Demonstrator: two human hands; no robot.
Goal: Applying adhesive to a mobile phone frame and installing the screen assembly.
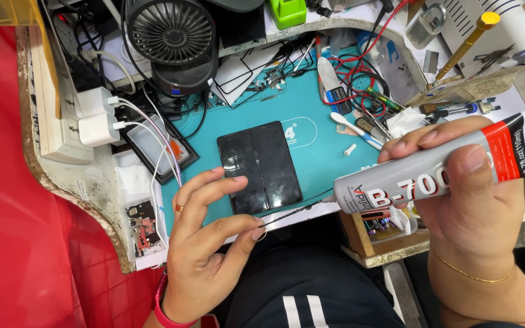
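I see the right hand [475, 200] wrapped around a grey glue tube [439, 173], its long axis running leftward and slightly down, nozzle toward the left hand [205, 243]. The left fingers [241, 228] pinch a thin dark strip [290, 214] that reaches to the nozzle, just below the black foldable phone [259, 167] on the teal mat [317, 152].
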